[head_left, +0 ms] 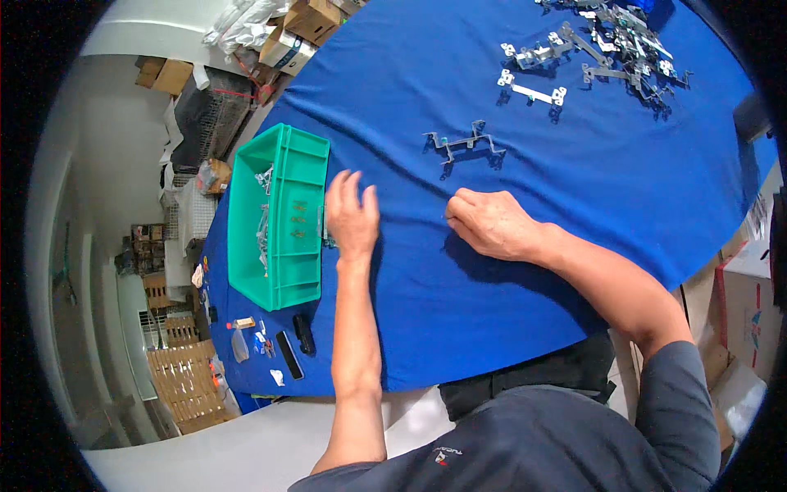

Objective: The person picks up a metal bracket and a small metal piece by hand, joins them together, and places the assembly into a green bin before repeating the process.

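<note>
My left hand (352,220) is beside the right wall of a green plastic bin (300,164), its fingers stretched and apart. A small shiny metal piece (321,223) shows between that hand and the bin; whether the hand touches it I cannot tell. To the right, over the blue cloth, my right hand (496,224) is closed with thumb and fingers pressed together; anything within them is hidden. A thin metal bracket (466,144) with bent arms lies just beyond the right hand. Inside the bin are several metal brackets (263,225).
A heap of metal brackets (627,49) covers the far right of the blue-clothed table (393,82), with a single bracket (533,92) at its near edge. Near the bin's front lie a phone (289,355), a black object (304,334) and a small bottle (239,343). Cardboard boxes (311,20) stand behind.
</note>
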Motion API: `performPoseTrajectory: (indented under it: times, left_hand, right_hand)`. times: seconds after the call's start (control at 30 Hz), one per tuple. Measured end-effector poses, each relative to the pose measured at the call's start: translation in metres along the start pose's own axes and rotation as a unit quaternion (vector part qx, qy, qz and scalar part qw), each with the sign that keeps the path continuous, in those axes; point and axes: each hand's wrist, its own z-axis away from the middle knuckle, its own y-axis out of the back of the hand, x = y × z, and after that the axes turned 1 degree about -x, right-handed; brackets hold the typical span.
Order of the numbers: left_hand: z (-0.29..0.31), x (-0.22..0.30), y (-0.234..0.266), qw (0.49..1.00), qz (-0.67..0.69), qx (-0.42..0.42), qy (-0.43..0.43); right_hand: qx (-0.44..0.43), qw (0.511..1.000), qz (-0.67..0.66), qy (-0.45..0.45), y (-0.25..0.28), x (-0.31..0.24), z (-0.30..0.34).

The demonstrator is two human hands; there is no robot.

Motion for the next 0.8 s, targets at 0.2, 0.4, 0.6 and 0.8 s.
performPoseTrajectory:
  times: [0.2, 0.4, 0.6, 0.8]
  left_hand:
    - [-0.054, 0.096, -0.026, 0.971, 0.181, -0.038, -0.150]
    - [-0.070, 0.100, -0.056, 0.965, 0.136, -0.144, -0.173]
    - [-0.063, 0.102, -0.061, 0.966, 0.201, 0.014, -0.164]
    - [-0.019, 0.088, -0.031, 0.728, 0.608, -0.019, 0.316]
  right_hand:
    - [0.013, 0.997, 0.053, 0.058, -0.002, 0.003, 0.003]
    - [0.002, 0.998, 0.037, 0.055, 0.003, -0.001, 0.002]
    - [0.005, 0.998, 0.028, 0.054, -0.001, 0.001, 0.002]
    - [0.018, 0.999, 0.008, 0.034, -0.004, 0.005, 0.003]
